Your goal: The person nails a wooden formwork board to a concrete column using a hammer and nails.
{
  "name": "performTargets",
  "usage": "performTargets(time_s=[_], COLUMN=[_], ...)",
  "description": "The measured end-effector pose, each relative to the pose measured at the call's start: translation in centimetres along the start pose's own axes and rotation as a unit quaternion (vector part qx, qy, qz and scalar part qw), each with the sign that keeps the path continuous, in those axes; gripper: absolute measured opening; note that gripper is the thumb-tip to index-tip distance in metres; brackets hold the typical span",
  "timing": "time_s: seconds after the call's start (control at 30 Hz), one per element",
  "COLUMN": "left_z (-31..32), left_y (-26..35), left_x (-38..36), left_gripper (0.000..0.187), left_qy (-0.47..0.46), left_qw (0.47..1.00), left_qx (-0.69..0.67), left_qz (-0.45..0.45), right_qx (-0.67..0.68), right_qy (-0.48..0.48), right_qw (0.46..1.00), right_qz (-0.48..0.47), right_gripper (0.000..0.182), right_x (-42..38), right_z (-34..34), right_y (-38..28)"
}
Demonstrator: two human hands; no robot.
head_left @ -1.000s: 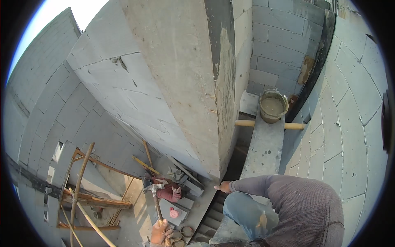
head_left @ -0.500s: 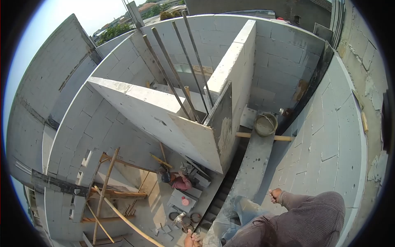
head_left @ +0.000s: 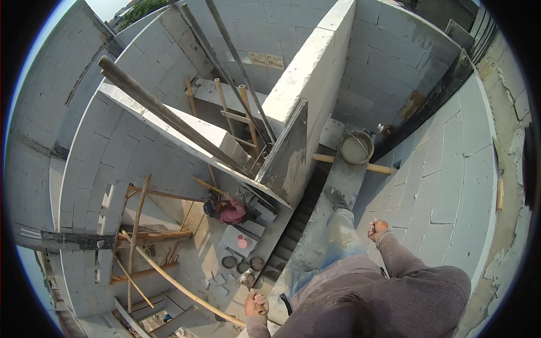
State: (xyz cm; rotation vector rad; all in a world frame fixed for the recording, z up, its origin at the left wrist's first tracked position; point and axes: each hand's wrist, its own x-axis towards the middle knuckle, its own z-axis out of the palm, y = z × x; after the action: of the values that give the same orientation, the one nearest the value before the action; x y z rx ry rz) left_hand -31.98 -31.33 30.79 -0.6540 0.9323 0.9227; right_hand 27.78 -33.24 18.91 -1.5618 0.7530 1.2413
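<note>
My left hand [head_left: 256,304] is closed round the wooden handle of a small hand tool [head_left: 246,279], whose pale, dirty metal end points away from me. Its exact kind is hard to make out. Raised beside the block wall [head_left: 439,186] at the right is my right hand [head_left: 377,229], curled into a fist with nothing showing in it. One leg [head_left: 341,234] in dusty trousers is on the grey, mortar-stained plank [head_left: 345,183] below. Farther along that plank stands a bucket [head_left: 356,147] of grey mortar.
A bamboo pole [head_left: 324,158] crosses under the plank. Left of it drops a dark stairwell [head_left: 298,217]. Far below, a person [head_left: 228,209] crouches near blocks and several round tubs [head_left: 242,267]. Steel bars [head_left: 169,121] rise from the partition wall [head_left: 313,67].
The view has tilted downward and moved forward. My leg has come into sight on the plank. Both hands sit higher in the view, and the left still grips its tool.
</note>
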Motion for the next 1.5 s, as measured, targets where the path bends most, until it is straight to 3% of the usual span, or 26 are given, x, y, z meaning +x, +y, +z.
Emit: performTargets(time_s=[0.13, 0.23, 0.4, 0.47, 0.53, 0.7, 0.77, 0.97, 1.13, 1.2, 1.27, 1.33, 1.4, 1.5], left_z=[5.0, 9.9, 15.4, 17.4, 18.0, 19.7, 19.7, 18.5, 18.7, 18.9, 18.4, 18.1, 17.6, 15.4], left_y=[-3.5, -8.5, -14.6, -17.4, -19.3, -22.5, -23.5, -25.6, -25.7, -25.6, -25.6, -25.4, -25.1, -24.0], left_x=[3.5, 2.8, 5.1, 5.4, 6.1, 7.1, 7.5, 8.4, 8.3, 8.3, 8.3, 7.9, 7.2, 6.9], left_gripper=[0.022, 0.024, 0.033, 0.033, 0.034, 0.035, 0.034, 0.029, 0.026, 0.033, 0.033, 0.034, 0.033, 0.034], left_qy=[-0.007, 0.007, -0.040, -0.014, 0.010, 0.010, 0.014, 0.039, 0.067, 0.069, 0.043, 0.016, 0.009, -0.018], left_qw=[0.997, 0.989, 0.980, 0.976, 0.978, 0.963, 0.957, 0.962, 0.965, 0.960, 0.960, 0.960, 0.961, 0.971], left_qx=[-0.042, -0.102, -0.147, -0.161, -0.150, -0.258, -0.277, -0.241, -0.222, -0.230, -0.232, -0.232, -0.243, -0.202], left_qz=[0.059, 0.109, 0.128, 0.147, 0.143, 0.080, 0.088, 0.125, 0.125, 0.143, 0.149, 0.155, 0.134, 0.127], right_qx=[-0.044, -0.127, -0.291, -0.316, -0.425, -0.446, -0.400, -0.482, -0.526, -0.542, -0.566, -0.577, -0.579, -0.600], right_qy=[0.050, 0.033, -0.012, -0.036, -0.067, -0.071, -0.041, -0.035, -0.021, -0.027, -0.104, -0.104, -0.189, -0.229], right_qw=[0.998, 0.991, 0.955, 0.946, 0.894, 0.885, 0.915, 0.875, 0.850, 0.840, 0.817, 0.809, 0.791, 0.763], right_qz=[0.018, 0.022, -0.057, -0.060, -0.129, -0.116, -0.036, 0.021, 0.007, -0.015, -0.033, -0.053, -0.058, -0.071], right_gripper=[0.031, 0.029, 0.030, 0.032, 0.027, 0.027, 0.027, 0.023, 0.024, 0.024, 0.023, 0.024, 0.021, 0.016], right_x=[5.0, 7.4, 10.5, 12.4, 12.7, 13.1, 13.4, 15.0, 14.7, 13.8, 14.0, 13.5, 12.7, 10.7], right_z=[4.0, 6.1, 13.7, 15.5, 17.3, 18.8, 18.4, 17.0, 19.9, 21.0, 21.5, 22.4, 23.0, 23.7], right_y=[-7.0, -13.4, -26.8, -30.7, -33.6, -33.3, -31.7, -28.9, -30.1, -30.6, -31.4, -31.0, -30.2, -27.3])
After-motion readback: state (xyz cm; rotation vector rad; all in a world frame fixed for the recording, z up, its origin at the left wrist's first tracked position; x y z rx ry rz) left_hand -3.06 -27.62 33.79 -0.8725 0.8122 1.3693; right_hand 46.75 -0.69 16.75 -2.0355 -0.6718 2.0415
